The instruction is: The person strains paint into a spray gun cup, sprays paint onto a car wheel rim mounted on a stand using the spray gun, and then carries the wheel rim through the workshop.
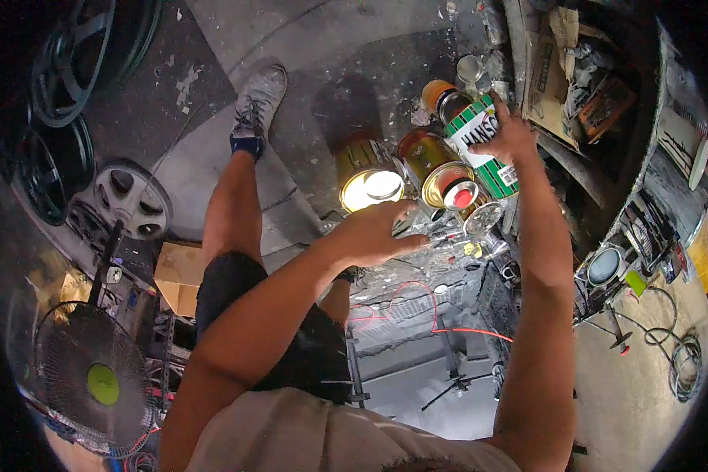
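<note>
My right hand [514,140] is wrapped round a green and white can [470,132] with large dark lettering on its label. The can leans at an angle. My left hand [379,234] hovers with thumb and fingers apart, holding nothing. Just beyond it stands a gold-coloured tin [363,167] with a brightly lit top. Between that tin and the green can is a second tin [425,153], brown and gold. A small container with a red cap [463,197] sits close by it, beside a clear cup [482,219].
An orange-rimmed jar [439,96] and a clear cup [470,69] stand behind the green can. A torn cardboard box [549,75] is at the right. On the left are a fan [96,381], wheel rims [132,198] and an open carton [178,277]. A red cord [473,331] crosses in front.
</note>
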### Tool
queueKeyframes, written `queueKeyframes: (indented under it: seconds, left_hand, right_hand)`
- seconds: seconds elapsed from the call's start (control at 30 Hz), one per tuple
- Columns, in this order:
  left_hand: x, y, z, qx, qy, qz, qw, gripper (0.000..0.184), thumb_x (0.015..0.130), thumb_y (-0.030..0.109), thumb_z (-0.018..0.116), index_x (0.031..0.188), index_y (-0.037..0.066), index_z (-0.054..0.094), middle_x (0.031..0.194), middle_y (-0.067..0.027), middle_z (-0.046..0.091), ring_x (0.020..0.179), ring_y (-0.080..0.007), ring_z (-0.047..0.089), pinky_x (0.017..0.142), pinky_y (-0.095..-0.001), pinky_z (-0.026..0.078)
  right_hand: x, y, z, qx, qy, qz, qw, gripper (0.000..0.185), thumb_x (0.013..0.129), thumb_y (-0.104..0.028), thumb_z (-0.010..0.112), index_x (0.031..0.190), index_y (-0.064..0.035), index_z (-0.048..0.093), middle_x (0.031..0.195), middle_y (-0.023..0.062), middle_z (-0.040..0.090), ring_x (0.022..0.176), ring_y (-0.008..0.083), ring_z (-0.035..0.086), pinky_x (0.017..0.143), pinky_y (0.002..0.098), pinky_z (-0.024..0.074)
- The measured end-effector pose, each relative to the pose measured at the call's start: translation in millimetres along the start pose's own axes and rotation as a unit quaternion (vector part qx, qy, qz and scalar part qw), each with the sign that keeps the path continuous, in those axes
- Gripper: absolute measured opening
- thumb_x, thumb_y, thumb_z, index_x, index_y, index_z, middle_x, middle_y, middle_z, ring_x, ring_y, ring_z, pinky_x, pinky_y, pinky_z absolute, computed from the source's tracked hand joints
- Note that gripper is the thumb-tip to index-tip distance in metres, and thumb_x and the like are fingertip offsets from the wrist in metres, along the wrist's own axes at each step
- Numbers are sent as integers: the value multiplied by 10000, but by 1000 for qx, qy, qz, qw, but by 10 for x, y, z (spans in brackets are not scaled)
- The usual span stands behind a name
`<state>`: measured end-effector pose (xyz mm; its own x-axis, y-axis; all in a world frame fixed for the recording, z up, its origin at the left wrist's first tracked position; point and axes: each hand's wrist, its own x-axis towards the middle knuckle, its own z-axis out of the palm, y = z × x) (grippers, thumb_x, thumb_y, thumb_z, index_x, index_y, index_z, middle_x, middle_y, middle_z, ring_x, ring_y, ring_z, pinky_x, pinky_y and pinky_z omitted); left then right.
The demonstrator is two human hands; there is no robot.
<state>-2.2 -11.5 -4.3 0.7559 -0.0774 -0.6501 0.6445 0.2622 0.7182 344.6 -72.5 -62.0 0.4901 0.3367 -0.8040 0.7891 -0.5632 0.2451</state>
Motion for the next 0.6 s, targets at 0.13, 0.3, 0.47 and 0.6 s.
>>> queueKeyframes:
  seconds: [0.13, 0.3, 0.47, 0.6]
  left_hand:
    - [-19, 84, -62, 3, -17, -20, 1000, 757, 916, 490, 731, 1472, 30, 504, 1349, -219, 648, 1284, -344, 610, 1083, -434, 461]
    - [-14, 18, -35, -3, -5, -13, 1000, 756, 910, 503, 733, 1464, 38, 513, 1349, -217, 647, 1289, -345, 603, 1090, -438, 455]
    - [-2, 79, -85, 17, -15, -25, 999, 790, 909, 544, 714, 1479, 41, 501, 1325, -222, 659, 1277, -359, 607, 1083, -442, 454]
    - [4, 69, -105, 10, -6, -17, 1000, 809, 905, 560, 711, 1488, 42, 494, 1307, -223, 669, 1275, -365, 608, 1079, -447, 455]
  right_hand:
    - [-103, -54, 62, -39, 31, -12, 999, 1379, 530, -480, 963, 1637, -449, 141, 1610, 210, 372, 1438, 476, 421, 1133, 671, 349]
    - [-197, -214, 27, -61, 31, -11, 998, 1343, 564, -470, 956, 1636, -452, 148, 1597, 217, 375, 1433, 492, 417, 1152, 642, 335]
    - [-173, -128, 167, -52, 73, -28, 996, 1346, 568, -471, 953, 1639, -448, 139, 1630, 222, 331, 1436, 483, 421, 1156, 625, 330]
    - [-149, -79, 235, -37, 87, -32, 995, 1360, 573, -459, 951, 1648, -427, 118, 1657, 222, 292, 1451, 476, 402, 1160, 623, 325]
